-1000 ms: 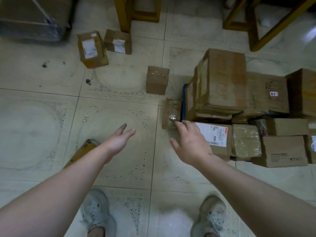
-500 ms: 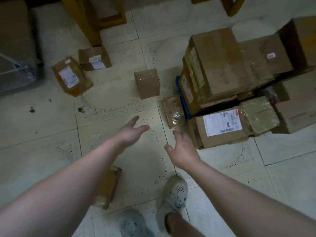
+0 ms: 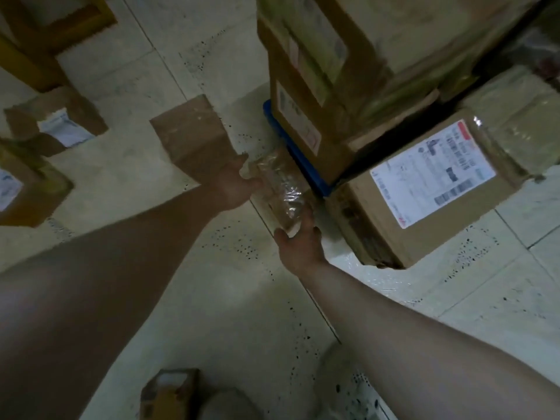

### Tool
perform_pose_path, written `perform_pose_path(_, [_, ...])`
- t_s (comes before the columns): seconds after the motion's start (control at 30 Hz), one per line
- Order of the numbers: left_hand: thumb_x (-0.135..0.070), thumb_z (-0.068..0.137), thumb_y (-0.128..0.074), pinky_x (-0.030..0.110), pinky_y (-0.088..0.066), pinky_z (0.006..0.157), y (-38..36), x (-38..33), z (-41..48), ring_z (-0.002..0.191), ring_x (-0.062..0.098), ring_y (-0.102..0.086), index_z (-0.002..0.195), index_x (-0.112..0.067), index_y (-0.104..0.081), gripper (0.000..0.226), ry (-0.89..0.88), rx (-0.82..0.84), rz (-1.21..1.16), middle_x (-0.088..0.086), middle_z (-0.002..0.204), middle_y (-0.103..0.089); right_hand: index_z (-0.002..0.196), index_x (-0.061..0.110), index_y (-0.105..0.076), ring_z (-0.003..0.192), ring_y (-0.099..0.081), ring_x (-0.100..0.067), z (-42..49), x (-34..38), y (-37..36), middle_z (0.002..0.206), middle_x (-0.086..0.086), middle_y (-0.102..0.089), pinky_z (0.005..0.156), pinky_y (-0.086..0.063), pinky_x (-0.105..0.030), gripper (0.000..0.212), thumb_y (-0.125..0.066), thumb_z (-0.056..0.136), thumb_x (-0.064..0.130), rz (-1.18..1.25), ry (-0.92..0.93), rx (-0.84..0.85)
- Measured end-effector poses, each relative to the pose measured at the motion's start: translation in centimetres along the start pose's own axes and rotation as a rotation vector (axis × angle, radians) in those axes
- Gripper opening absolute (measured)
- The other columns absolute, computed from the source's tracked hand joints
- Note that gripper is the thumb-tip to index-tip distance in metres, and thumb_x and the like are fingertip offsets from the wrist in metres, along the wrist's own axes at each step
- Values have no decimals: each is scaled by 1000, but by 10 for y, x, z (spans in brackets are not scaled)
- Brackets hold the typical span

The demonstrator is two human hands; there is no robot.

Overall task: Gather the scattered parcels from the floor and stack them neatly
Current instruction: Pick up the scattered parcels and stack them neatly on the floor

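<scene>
Dim, motion-blurred, wide-angle edge distortion

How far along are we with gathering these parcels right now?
Done: a pile of boxes stands on the right, with the labelled box at its near side. In hand: the left hand and right hand grip the ends of the taped parcel beside that pile. Left: the plain brown box, the white-labelled box, the left-edge box and the bottom-edge box lie loose on the tiles.
</scene>
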State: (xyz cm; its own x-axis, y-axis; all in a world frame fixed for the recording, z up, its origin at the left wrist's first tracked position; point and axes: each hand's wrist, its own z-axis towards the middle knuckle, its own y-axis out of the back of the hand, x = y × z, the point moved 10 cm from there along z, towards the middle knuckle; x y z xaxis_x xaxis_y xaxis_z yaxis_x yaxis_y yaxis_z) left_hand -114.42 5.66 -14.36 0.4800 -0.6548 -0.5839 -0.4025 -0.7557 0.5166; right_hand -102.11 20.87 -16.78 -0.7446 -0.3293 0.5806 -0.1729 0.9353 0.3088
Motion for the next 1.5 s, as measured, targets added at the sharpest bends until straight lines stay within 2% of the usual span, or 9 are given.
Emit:
perform_pose_path(0.17, [-37,88,-62,20,-29,103,-33,5,67,137,21,-29,151,-19,-11,83,-80,-50,57,8,156,-20,152,37,1,130,-40,-27,41,-17,-6,157,-12,-15,92,-36,-21,81,-56,96,26,183,98,-101])
perform_pose_path(0.3, [-41,81,-69,10,-38,63,-46,18,83,101,11,-50,150,-23,-18,87,-41,-33,-68,0,139,-42,151,30,-13,122,-47,-28,53,-15,1,144,-12,-39,95,-41,-30,70,-54,95,19,310,149,-171])
perform_pose_path(0.4, [-49,75,-72,21,-43,58,-34,49,62,77,5,-51,138,-26,-41,74,84,0,-135,-11,112,-51,144,28,-29,119,-50,-27,37,-9,2,136,-9,-48,100,-43,-40,58,-57,94,29,276,145,-151])
perform_pose_path(0.63, [-30,77,-76,30,-53,64,35,72,-82,86,14,-63,106,-20,-55,38,228,-108,-495,2,108,-64,108,40,-32,88,-56,-18,-66,39,-4,117,-5,-53,76,-47,-32,23,-50,96,34,95,120,-51])
perform_pose_path(0.8, [-23,73,-80,42,-56,82,122,12,-231,91,18,-63,104,-22,-47,45,223,-270,-611,-4,99,-59,106,32,-30,85,-53,-13,-199,128,52,95,14,-50,73,-39,-30,33,-57,91,45,92,152,-144])
perform_pose_path(1.0, [-16,73,-78,40,-54,88,216,-115,-423,110,19,-57,136,-27,-39,74,51,-218,-698,0,123,-57,140,29,-37,113,-47,-17,-380,255,137,134,2,-48,92,-42,-36,59,-50,90,58,117,216,-109])
perform_pose_path(1.2, [-67,76,-46,56,-49,84,233,-196,-518,97,24,-58,122,-35,-41,56,68,-112,-910,-6,108,-56,110,34,-45,96,-55,-13,-479,317,204,112,4,-53,85,-52,-43,30,-61,85,31,182,352,-90])
perform_pose_path(1.33, [-39,89,-57,47,-57,62,263,-264,-575,82,23,-71,109,-37,-47,23,-74,-210,-1007,4,111,-61,139,29,-35,107,-53,-17,-545,354,259,118,3,-49,93,-51,-47,70,-67,76,28,201,541,20])
perform_pose_path(1.5, [-25,72,-72,42,-57,71,264,-365,-642,94,24,-69,120,-35,-45,55,-420,-218,-1030,4,113,-64,134,50,-35,111,-60,-22,-619,382,347,130,-1,-52,88,-54,-44,79,-69,62,52,170,763,185])
